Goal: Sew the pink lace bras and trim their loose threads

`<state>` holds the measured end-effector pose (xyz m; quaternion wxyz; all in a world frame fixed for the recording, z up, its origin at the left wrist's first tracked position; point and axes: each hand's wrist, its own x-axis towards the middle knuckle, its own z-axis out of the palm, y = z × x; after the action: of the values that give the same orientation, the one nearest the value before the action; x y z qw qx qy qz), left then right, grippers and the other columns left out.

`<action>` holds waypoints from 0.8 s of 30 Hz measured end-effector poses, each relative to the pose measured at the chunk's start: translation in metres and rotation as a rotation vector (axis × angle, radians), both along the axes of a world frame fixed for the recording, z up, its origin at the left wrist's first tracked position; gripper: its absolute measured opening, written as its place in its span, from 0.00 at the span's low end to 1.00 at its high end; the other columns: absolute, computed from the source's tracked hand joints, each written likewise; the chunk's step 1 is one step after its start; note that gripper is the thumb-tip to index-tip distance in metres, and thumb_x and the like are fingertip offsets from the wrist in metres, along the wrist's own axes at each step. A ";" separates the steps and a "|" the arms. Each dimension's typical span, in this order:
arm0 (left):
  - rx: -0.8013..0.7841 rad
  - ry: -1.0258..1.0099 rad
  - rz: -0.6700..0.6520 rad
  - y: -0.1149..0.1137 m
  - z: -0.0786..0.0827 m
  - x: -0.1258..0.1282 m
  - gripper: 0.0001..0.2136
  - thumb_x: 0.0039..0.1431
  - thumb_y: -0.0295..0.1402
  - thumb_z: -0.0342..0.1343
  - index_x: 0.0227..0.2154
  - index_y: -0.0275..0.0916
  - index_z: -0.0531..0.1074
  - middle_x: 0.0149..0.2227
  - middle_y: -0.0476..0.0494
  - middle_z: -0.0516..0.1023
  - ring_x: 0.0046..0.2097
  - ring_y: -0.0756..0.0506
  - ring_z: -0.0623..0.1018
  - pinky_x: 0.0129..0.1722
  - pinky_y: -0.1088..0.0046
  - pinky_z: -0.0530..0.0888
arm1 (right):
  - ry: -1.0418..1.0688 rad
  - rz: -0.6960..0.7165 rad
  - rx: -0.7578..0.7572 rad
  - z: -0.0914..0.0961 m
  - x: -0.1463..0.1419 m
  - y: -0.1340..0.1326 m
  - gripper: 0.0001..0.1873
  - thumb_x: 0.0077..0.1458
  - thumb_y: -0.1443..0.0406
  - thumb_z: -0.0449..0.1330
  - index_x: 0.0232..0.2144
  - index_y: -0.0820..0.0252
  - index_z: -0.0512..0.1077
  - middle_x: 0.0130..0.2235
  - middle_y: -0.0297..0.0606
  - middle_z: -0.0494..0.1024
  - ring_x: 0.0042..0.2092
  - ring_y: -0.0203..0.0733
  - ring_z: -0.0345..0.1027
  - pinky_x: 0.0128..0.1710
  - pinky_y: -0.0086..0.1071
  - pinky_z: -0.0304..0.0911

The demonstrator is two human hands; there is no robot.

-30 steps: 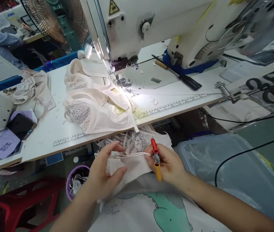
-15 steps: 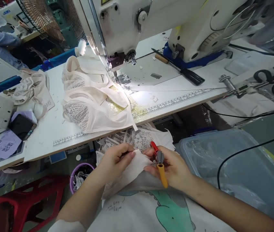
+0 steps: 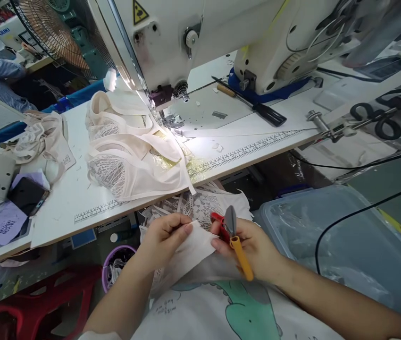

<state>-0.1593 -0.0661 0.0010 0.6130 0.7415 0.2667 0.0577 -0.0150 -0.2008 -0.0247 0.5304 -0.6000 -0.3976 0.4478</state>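
Above my lap, my left hand (image 3: 167, 238) is closed, pinching the top edge of a white piece of fabric (image 3: 194, 248) between thumb and fingers. My right hand (image 3: 252, 245) is closed around small thread snips with red and orange handles (image 3: 241, 257), their grey blades pointing up. The fabric's right corner meets the fingertips of my right hand; whether they grip it I cannot tell. White lace fabric (image 3: 205, 203) hangs behind both hands, below the table edge. Cream bras with lace cups (image 3: 110, 167) lie on the table beyond.
A sewing machine (image 3: 172, 42) stands on the white table (image 3: 59, 208). A screwdriver (image 3: 229, 89) and a black-handled tool (image 3: 267, 113) lie by its base. Left are a phone (image 3: 27, 196), a purple bin (image 3: 106, 264) and a red stool (image 3: 41, 293); right, a clear plastic bin (image 3: 328, 212).
The snips have turned in my right hand, so the blades now show more upright. My left hand keeps its pinch on the fabric. The view has shifted slightly.
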 end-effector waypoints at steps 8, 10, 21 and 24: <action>0.423 -0.145 -0.076 0.015 0.054 0.027 0.07 0.58 0.31 0.50 0.28 0.37 0.71 0.26 0.47 0.73 0.28 0.51 0.70 0.28 0.78 0.66 | -0.179 0.076 0.116 0.057 0.037 0.027 0.09 0.48 0.63 0.58 0.21 0.59 0.62 0.20 0.28 0.59 0.22 0.32 0.50 0.19 0.26 0.52; 0.444 -0.207 0.026 0.014 0.056 0.033 0.06 0.55 0.31 0.53 0.26 0.36 0.71 0.25 0.46 0.74 0.27 0.50 0.71 0.27 0.77 0.66 | -0.294 0.018 0.174 0.058 0.044 0.033 0.09 0.50 0.62 0.58 0.22 0.59 0.64 0.20 0.29 0.61 0.22 0.33 0.53 0.19 0.27 0.54; -0.046 -0.362 0.398 0.003 0.001 0.033 0.09 0.50 0.38 0.59 0.25 0.36 0.72 0.23 0.49 0.72 0.24 0.52 0.68 0.23 0.79 0.65 | 0.113 -0.237 0.346 0.003 0.020 0.020 0.09 0.50 0.64 0.64 0.35 0.52 0.69 0.44 0.40 0.76 0.44 0.46 0.71 0.44 0.41 0.68; -0.063 -0.403 0.417 0.003 -0.002 0.033 0.08 0.50 0.37 0.59 0.25 0.36 0.73 0.24 0.49 0.73 0.26 0.52 0.69 0.24 0.79 0.66 | 0.173 -0.258 0.384 0.001 0.015 0.020 0.08 0.49 0.64 0.64 0.32 0.53 0.68 0.49 0.41 0.74 0.48 0.48 0.69 0.46 0.43 0.67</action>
<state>-0.1266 -0.0626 -0.0009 0.6514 0.6248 0.2879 0.3201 0.0002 -0.1811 -0.0241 0.7196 -0.4937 -0.3484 0.3422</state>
